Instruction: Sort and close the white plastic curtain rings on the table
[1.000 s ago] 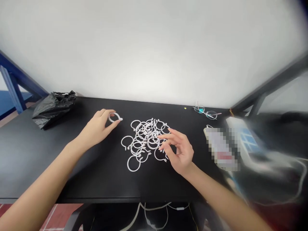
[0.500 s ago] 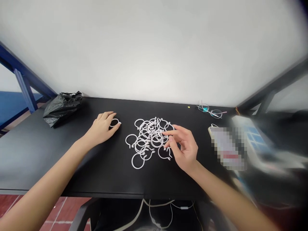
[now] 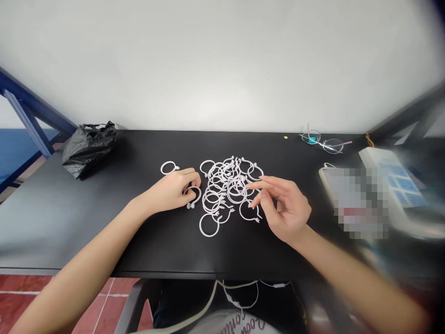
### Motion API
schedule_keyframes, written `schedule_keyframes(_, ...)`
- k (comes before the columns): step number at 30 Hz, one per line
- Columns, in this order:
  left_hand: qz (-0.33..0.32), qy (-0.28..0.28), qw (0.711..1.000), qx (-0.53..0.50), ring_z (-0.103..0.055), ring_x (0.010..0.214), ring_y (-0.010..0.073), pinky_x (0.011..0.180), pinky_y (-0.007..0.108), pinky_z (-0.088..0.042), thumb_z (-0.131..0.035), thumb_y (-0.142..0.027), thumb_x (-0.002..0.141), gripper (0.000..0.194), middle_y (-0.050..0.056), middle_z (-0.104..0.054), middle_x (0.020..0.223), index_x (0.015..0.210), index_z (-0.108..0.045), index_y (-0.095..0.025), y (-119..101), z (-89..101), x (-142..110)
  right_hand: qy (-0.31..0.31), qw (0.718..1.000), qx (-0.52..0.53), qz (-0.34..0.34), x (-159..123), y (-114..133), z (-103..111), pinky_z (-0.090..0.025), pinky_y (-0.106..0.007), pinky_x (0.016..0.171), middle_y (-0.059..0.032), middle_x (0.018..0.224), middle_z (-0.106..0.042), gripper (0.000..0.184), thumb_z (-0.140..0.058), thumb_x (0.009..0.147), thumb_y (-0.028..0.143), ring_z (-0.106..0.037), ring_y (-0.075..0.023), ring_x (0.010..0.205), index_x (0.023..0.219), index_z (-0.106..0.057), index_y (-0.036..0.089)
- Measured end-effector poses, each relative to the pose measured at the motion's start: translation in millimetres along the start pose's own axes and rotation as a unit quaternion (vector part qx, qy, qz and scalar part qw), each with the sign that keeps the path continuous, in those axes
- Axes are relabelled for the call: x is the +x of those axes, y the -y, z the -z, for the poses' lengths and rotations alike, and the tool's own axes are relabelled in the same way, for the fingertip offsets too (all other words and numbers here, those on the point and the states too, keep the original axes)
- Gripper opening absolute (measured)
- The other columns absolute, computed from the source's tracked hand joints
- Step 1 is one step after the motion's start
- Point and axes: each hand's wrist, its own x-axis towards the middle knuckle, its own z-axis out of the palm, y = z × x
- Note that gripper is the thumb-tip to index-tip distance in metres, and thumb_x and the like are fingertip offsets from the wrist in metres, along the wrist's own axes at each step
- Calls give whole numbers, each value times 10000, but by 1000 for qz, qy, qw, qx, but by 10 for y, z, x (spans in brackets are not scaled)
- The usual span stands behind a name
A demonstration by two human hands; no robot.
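Currently, the left hand (image 3: 174,188) is nearly closed, its thumb and fingers pinching a held ring (image 3: 200,195), white and open-ended, just left of a loose pile of white rings (image 3: 227,185) on the black bench (image 3: 156,246). A separate white ring (image 3: 169,162) lies flat beside that hand, on its far side, apart from the pile. The right hand (image 3: 287,211) is partly open, fingers loosely bent and thumb apart from them, with its fingertips over the pile's right edge; whether they touch any ring, I cannot tell. Many of the rings in the pile overlap. A crumpled black plastic bag (image 3: 89,149) sits toward the far left of the bench. At the far right are thin-framed glasses (image 3: 327,145), and nearer lies a pale-edged device (image 3: 351,199) whose face is pixelated, beside a blurred white object with blue panels (image 3: 392,181). Pale cables (image 3: 208,301) hang below the bench's near edge.
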Motion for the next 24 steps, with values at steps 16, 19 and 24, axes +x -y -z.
schedule_keyframes(16,143,23,792,-593,-335,436,18,382,128,-355,-599,-177,737,116,-79,-387,579,705,-488,-163,-639,-117,223,139,984,-49,97,100,-11,15,-612,-294,634,-63,993,-745,540,-780,775,279,-698,-166,747,1271,-575,219)
schedule_keyframes(19,150,2,790,-594,-354,441,13,382,132,-353,-569,-136,719,53,-68,-425,632,746,-528,-158,-667,-177,181,152,981,-60,104,73,9,-14,-613,-311,680,-51,952,-747,501,-746,816,229,-684,-167,781,1283,-567,230)
schedule_keyframes(24,113,21,827,-551,-354,414,13,376,134,-327,-552,-105,729,196,-83,-415,599,914,-594,-158,-674,-168,79,110,990,-16,85,24,48,-46,-587,-259,568,-33,893,-733,475,-702,843,157,-674,-150,742,1290,-570,249)
